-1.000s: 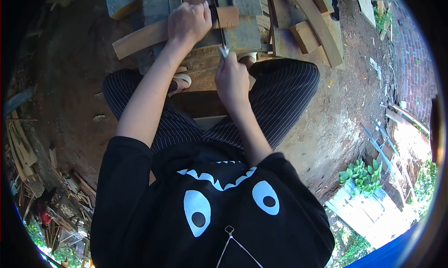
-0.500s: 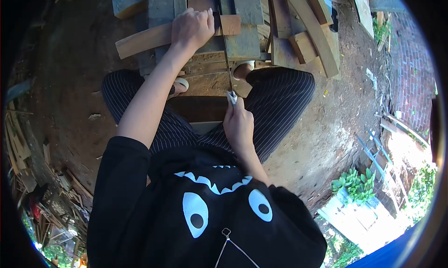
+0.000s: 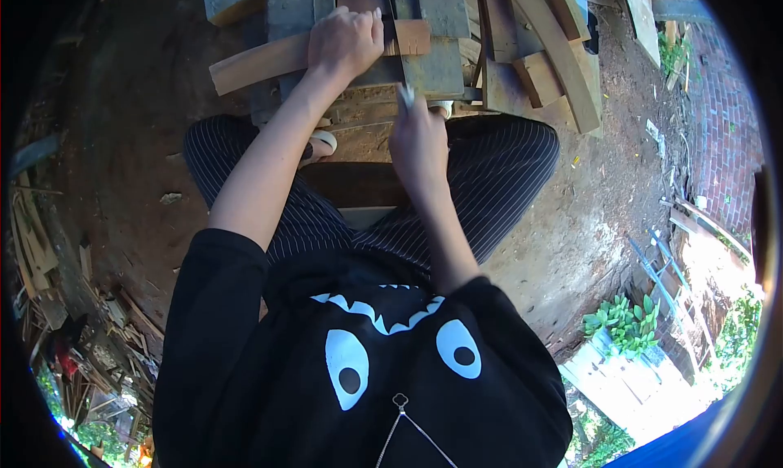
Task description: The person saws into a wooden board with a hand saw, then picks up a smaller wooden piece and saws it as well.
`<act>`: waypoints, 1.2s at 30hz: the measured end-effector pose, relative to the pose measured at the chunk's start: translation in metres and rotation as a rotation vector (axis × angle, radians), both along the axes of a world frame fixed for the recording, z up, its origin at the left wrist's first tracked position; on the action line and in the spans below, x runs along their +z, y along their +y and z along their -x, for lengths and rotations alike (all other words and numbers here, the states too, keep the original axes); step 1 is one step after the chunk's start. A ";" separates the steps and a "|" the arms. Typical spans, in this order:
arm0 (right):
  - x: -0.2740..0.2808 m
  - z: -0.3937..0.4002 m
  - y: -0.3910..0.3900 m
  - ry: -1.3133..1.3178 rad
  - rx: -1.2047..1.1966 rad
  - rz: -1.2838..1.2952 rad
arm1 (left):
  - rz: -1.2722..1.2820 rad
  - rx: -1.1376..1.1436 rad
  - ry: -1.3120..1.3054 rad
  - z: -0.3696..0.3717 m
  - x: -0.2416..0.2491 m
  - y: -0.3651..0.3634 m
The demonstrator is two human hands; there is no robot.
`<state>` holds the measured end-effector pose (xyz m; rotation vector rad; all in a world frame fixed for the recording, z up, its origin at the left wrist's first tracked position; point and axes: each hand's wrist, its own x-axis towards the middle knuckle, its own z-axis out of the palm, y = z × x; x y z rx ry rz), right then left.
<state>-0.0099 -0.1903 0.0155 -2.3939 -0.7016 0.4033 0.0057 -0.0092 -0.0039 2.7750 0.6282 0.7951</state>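
Note:
My left hand (image 3: 344, 44) is closed over a curved piece of wood (image 3: 259, 65), pressing it down across the boards of a low bench (image 3: 444, 64). Short cut marks show near the right end of that piece. Below and to the right, my right hand (image 3: 420, 146) grips the handle of a handsaw (image 3: 405, 95). Its thin blade is seen nearly edge-on, reaching up beside my left hand to the wood; motion blurs the handle end, and most of the blade is hard to make out.
More curved wooden pieces (image 3: 555, 52) are stacked on the bench's right side. A wood block (image 3: 232, 3) lies at its upper left. My legs in striped trousers (image 3: 510, 162) straddle the near side. Scrap wood (image 3: 33, 248) is piled at far left, a blue metal frame (image 3: 665, 272) at right.
My right hand has pushed the saw forward, up toward the wood. My left hand keeps its hold on the curved piece, and the whole view has shifted slightly.

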 end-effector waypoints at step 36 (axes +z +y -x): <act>0.043 0.030 -0.065 0.018 0.041 0.163 | 0.022 0.028 0.001 -0.001 0.005 -0.005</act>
